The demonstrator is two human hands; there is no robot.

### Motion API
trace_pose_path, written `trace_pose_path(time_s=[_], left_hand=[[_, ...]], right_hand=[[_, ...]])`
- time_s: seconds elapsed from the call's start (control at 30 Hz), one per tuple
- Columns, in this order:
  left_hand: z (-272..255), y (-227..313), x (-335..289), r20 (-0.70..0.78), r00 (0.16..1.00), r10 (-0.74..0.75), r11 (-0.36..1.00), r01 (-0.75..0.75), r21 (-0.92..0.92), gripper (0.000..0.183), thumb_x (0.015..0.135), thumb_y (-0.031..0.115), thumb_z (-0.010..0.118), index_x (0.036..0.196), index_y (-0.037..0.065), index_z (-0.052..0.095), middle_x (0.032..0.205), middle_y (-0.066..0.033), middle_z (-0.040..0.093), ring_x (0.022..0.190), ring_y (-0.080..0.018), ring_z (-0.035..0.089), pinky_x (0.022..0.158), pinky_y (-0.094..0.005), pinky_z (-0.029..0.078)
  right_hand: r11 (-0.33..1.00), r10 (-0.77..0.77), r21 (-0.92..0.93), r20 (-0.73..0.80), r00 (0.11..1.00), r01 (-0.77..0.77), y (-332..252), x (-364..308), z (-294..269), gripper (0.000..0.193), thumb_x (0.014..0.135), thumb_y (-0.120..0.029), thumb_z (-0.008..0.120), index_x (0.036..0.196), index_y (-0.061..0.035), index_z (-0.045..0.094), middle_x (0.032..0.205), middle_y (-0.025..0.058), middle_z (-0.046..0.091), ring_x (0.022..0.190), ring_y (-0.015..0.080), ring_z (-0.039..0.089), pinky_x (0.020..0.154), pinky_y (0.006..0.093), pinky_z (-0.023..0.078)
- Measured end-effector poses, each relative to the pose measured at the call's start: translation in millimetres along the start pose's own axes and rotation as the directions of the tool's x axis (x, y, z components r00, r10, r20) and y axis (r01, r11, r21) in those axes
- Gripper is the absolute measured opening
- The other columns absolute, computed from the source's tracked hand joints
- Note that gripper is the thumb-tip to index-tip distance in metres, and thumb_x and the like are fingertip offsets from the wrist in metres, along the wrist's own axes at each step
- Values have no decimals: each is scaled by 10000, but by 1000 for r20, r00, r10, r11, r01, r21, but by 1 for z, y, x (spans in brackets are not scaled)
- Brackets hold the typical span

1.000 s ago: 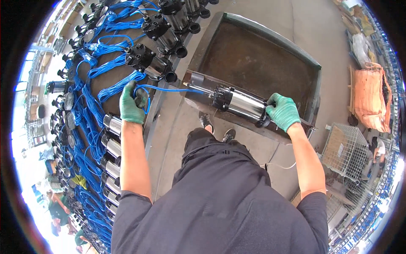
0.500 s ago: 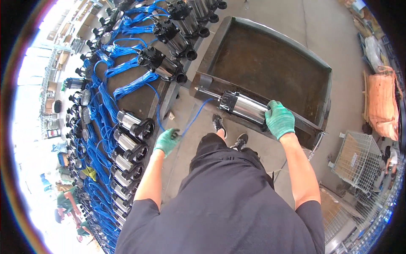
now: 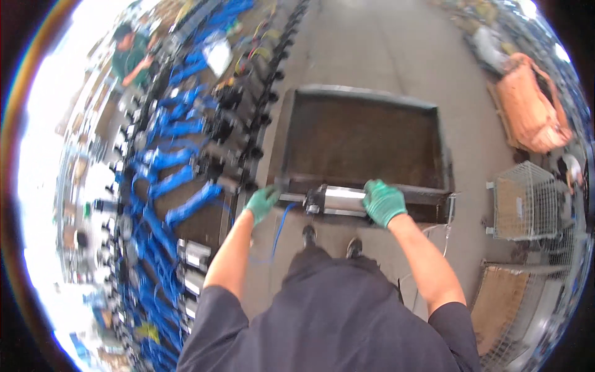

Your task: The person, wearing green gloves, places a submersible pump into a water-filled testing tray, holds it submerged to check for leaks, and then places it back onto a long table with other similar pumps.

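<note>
A silver cylindrical pump point(image 3: 344, 200) with a black end lies sideways along the near edge of a dark metal tank point(image 3: 365, 94). My right hand point(image 3: 384, 203), in a green glove, is closed over the pump's right part. Left of the pump, a slim metal rod point(image 3: 291, 197) points at its black end. My left hand point(image 3: 263, 203), gloved alike, is at the rod's outer end with fingers bent. Blur hides whether they grip it. A blue cable point(image 3: 284, 229) hangs down near the pump's black end, between my left hand and the pump.
Left of me, a long bench carries rows of pumps point(image 3: 197, 254) with bundled blue cables point(image 3: 192, 204). A person point(image 3: 131, 62) stands beyond it. On the right are a wire mesh cage point(image 3: 525, 201) and a large orange sack point(image 3: 533, 108). A pale hose point(image 3: 447, 232) hangs by the tank's right corner.
My left hand has moved from the blue cable up to the rod's end. My right hand stays on the pump. The view has turned, so the tank now lies straight ahead.
</note>
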State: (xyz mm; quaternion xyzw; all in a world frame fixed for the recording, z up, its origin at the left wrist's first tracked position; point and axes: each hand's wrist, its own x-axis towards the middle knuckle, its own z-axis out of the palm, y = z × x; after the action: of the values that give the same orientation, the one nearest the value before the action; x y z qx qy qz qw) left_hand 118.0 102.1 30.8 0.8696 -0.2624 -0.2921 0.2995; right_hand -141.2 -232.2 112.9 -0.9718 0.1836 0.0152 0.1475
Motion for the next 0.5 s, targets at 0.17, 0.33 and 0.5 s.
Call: trace_pose_path(time_s=[0.17, 0.33, 0.5], left_hand=[[19, -2, 16, 133, 988, 82, 893, -13, -451, 390, 1061, 312, 584, 1314, 21, 640, 1127, -118, 734, 949, -204, 674, 883, -338, 541], [21, 20, 39, 251, 923, -291, 861, 367, -352, 430, 1039, 440, 598, 1191, 46, 680, 890, -66, 690, 824, -221, 650, 729, -416, 534], [28, -6, 54, 359, 866, -347, 750, 486, -448, 342, 1026, 411, 611, 1146, 93, 654, 880, -39, 647, 725, -196, 621, 621, -413, 531]], right_hand=[[993, 113, 31, 39, 993, -115, 0, -12, -17, 209, 948, -250, 551, 1054, -99, 649, 1064, 178, 698, 920, 387, 713, 795, 509, 572], [993, 116, 6, 70, 991, -117, -3, -10, -21, 257, 931, -271, 592, 1090, -79, 653, 1113, 166, 696, 962, 387, 711, 816, 496, 580], [990, 135, 36, 82, 987, -138, -6, -9, -20, 271, 932, -277, 614, 1118, -84, 652, 1121, 156, 694, 974, 385, 707, 821, 498, 575]])
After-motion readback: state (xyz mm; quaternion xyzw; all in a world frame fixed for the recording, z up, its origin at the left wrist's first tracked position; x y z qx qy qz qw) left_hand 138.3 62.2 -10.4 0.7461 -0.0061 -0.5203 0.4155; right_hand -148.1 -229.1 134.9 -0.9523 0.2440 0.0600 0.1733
